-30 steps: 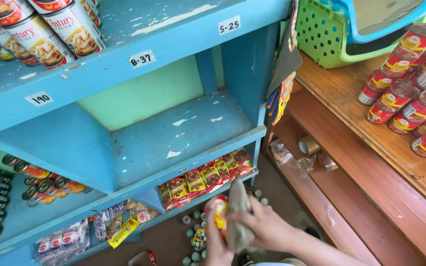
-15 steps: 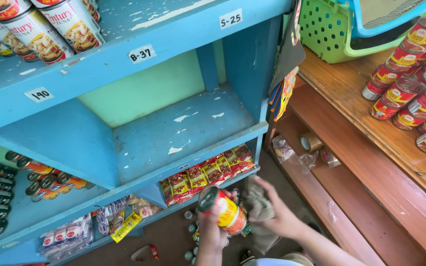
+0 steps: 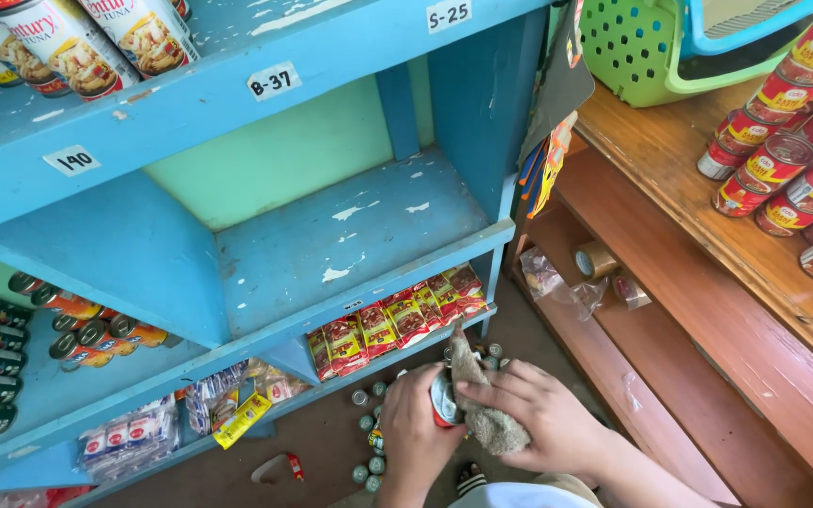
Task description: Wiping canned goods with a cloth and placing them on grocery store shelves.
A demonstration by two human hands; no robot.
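Observation:
My left hand grips a small red-labelled can low in front of the blue shelf unit. My right hand presses a grey-brown rag against the can's top and side. Both hands meet at the can, above several small cans standing on the floor. The shelf compartment straight ahead is bare, with chipped blue paint.
Tall cans stand on the top shelf, dark cans lie at left, red packets line the lower shelf. On the right, a wooden counter carries red cans and a green basket. A tape roll sits below.
The can was raised in my left hand half a second ago; now it is lower and my right hand has brought the rag onto it.

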